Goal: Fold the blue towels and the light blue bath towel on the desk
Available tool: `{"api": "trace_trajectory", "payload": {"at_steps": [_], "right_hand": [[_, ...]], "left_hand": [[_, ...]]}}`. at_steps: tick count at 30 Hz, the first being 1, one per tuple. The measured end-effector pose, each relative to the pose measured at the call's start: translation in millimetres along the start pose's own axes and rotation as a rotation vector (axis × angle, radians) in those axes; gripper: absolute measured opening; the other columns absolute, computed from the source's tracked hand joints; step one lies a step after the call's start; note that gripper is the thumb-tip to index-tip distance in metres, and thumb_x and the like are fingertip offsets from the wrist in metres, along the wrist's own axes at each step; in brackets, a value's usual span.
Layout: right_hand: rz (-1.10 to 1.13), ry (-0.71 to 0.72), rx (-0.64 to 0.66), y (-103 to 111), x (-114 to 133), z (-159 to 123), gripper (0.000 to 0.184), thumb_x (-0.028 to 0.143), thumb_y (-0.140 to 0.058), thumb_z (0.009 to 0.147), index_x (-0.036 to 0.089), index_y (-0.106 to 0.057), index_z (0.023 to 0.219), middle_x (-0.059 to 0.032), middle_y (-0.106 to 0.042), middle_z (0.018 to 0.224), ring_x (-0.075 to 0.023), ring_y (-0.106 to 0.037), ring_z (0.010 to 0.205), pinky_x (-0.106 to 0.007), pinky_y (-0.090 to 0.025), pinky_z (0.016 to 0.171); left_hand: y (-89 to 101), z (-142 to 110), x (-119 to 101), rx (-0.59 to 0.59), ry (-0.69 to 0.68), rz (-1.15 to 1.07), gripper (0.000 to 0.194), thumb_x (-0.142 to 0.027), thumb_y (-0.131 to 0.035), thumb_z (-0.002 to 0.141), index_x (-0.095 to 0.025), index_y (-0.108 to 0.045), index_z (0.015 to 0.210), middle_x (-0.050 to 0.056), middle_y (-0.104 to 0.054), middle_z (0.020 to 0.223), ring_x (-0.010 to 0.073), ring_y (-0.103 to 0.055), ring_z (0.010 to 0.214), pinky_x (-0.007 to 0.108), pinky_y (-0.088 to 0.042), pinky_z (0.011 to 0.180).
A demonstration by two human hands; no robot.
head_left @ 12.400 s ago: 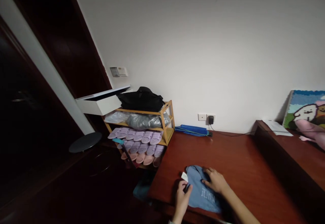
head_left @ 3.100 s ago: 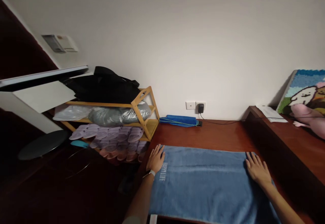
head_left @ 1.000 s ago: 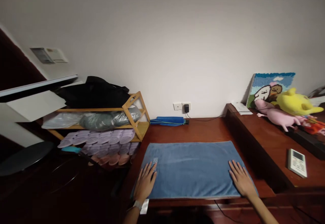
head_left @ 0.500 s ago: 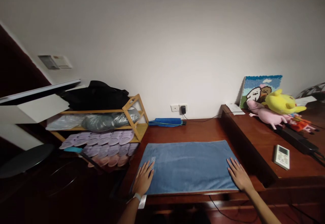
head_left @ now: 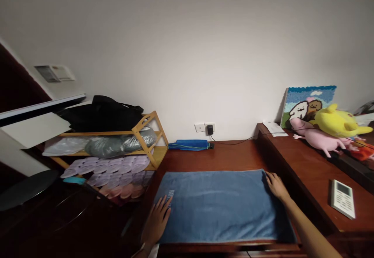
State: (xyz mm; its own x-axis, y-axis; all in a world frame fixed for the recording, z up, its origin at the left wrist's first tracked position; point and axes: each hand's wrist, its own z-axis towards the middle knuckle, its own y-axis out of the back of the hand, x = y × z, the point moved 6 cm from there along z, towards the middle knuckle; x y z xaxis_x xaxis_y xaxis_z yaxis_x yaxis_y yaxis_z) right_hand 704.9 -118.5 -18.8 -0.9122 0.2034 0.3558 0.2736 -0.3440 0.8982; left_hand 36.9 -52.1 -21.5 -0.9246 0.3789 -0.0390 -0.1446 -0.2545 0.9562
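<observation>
A blue towel (head_left: pixel 216 207) lies spread on the reddish-brown wooden table, with light lettering near its left side and small wrinkles toward its front right. My left hand (head_left: pixel 156 219) rests flat on the towel's left edge, fingers stretched out beside the lettering. At the far right corner, my right hand (head_left: pixel 277 186) touches the towel's edge with its fingers slightly bent and apart; the thumb is hard to make out. A wristband shows partly at my left wrist.
Behind the towel lies a folded blue umbrella (head_left: pixel 189 145), near a black plug (head_left: pixel 209 129) in the wall socket. To the left stands a wooden rack (head_left: pixel 160 154) with slippers and bags. The raised right surface holds plush toys (head_left: pixel 336 121) and a white remote (head_left: pixel 343 198).
My right hand has slid from the towel's right side up to its far right corner. My left hand stays on the left edge. The view has shifted slightly.
</observation>
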Motion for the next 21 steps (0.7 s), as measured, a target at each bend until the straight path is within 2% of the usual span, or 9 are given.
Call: {"api": "trace_trajectory", "payload": {"at_steps": [4, 9, 11, 12, 14, 16, 19, 20, 21], "right_hand": [[0.034, 0.032, -0.013, -23, -5, 25, 0.05, 0.034, -0.036, 0.095, 0.025, -0.066, 0.135, -0.0101, -0.062, 0.137, -0.0255, -0.062, 0.112, -0.043, -0.048, 0.105], [0.085, 0.119, -0.069, -43, -12, 19, 0.053, 0.03, -0.032, 0.096, 0.026, -0.064, 0.138, -0.0066, -0.058, 0.147, -0.0257, -0.054, 0.129, -0.046, -0.043, 0.112], [0.106, 0.122, -0.073, -46, -15, 18, 0.053, 0.03, -0.032, 0.096, 0.025, -0.065, 0.136, -0.0074, -0.061, 0.144, -0.0257, -0.053, 0.132, -0.046, -0.043, 0.113], [0.119, 0.115, -0.076, -47, -16, 19, 0.053, 0.031, -0.032, 0.096, 0.025, -0.065, 0.136, -0.0076, -0.063, 0.143, -0.0259, -0.054, 0.131, -0.047, -0.043, 0.113], [0.16, 0.109, -0.082, -45, -17, 20, 0.052, 0.032, -0.032, 0.096, 0.025, -0.065, 0.136, -0.0082, -0.064, 0.141, -0.026, -0.055, 0.131, -0.049, -0.043, 0.113], [0.206, 0.112, -0.092, -43, -16, 21, 0.052, 0.035, -0.032, 0.097, 0.023, -0.065, 0.136, -0.0099, -0.063, 0.142, -0.0258, -0.055, 0.131, -0.048, -0.043, 0.114], [0.253, 0.112, -0.105, -40, -16, 21, 0.054, 0.039, -0.031, 0.098, 0.02, -0.065, 0.135, -0.0121, -0.062, 0.142, -0.0259, -0.056, 0.132, -0.047, -0.042, 0.115], [0.265, 0.114, -0.107, -39, -17, 21, 0.054, 0.04, -0.031, 0.097, 0.02, -0.066, 0.133, -0.0122, -0.063, 0.14, -0.0261, -0.057, 0.131, -0.047, -0.043, 0.115], [0.277, 0.12, -0.109, -39, -17, 21, 0.053, 0.041, -0.031, 0.097, 0.02, -0.068, 0.13, -0.0122, -0.065, 0.138, -0.0264, -0.058, 0.129, -0.047, -0.043, 0.114]], "left_hand": [[-4.2, -3, 1, -0.003, -0.015, 0.067, 0.051, -0.037, -0.035, 0.102, -0.036, -0.048, 0.151, -0.001, -0.051, 0.156, 0.0244, -0.044, 0.145, 0.051, -0.039, 0.118], [-7.4, 2, 16, 0.144, -0.052, 0.131, 0.051, -0.036, -0.033, 0.098, -0.036, -0.06, 0.142, -0.001, -0.054, 0.154, 0.0265, -0.042, 0.147, 0.053, -0.038, 0.116], [3.7, 12, -1, 0.122, -0.036, 0.117, 0.052, -0.04, -0.033, 0.099, -0.032, -0.06, 0.142, 0.003, -0.055, 0.154, 0.029, -0.041, 0.147, 0.055, -0.038, 0.116], [10.6, 18, -22, 0.088, -0.015, 0.093, 0.052, -0.042, -0.032, 0.1, -0.03, -0.059, 0.143, 0.005, -0.055, 0.153, 0.0304, -0.041, 0.147, 0.056, -0.037, 0.117], [19.4, 27, -93, 0.022, 0.041, -0.016, 0.053, -0.046, -0.033, 0.101, -0.025, -0.059, 0.142, 0.01, -0.059, 0.148, 0.0331, -0.048, 0.141, 0.056, -0.039, 0.115], [9.7, 29, -207, 0.096, -0.036, -0.23, 0.048, -0.045, -0.033, 0.103, -0.031, -0.061, 0.139, 0.01, -0.065, 0.138, 0.0322, -0.056, 0.131, 0.055, -0.044, 0.11], [-26.1, 13, -407, 0.441, -0.371, -0.547, 0.039, -0.051, -0.05, 0.096, -0.039, -0.067, 0.129, 0.015, -0.069, 0.126, 0.0377, -0.06, 0.12, 0.061, -0.048, 0.096], [-36.7, 3, -462, 0.575, -0.464, -0.629, 0.037, -0.05, -0.05, 0.096, -0.041, -0.068, 0.128, 0.017, -0.071, 0.117, 0.0389, -0.061, 0.115, 0.062, -0.048, 0.089], [-43.3, -3, -504, 0.657, -0.485, -0.705, 0.036, -0.048, -0.05, 0.096, -0.043, -0.068, 0.127, 0.018, -0.072, 0.112, 0.0398, -0.062, 0.111, 0.064, -0.048, 0.085]]}}
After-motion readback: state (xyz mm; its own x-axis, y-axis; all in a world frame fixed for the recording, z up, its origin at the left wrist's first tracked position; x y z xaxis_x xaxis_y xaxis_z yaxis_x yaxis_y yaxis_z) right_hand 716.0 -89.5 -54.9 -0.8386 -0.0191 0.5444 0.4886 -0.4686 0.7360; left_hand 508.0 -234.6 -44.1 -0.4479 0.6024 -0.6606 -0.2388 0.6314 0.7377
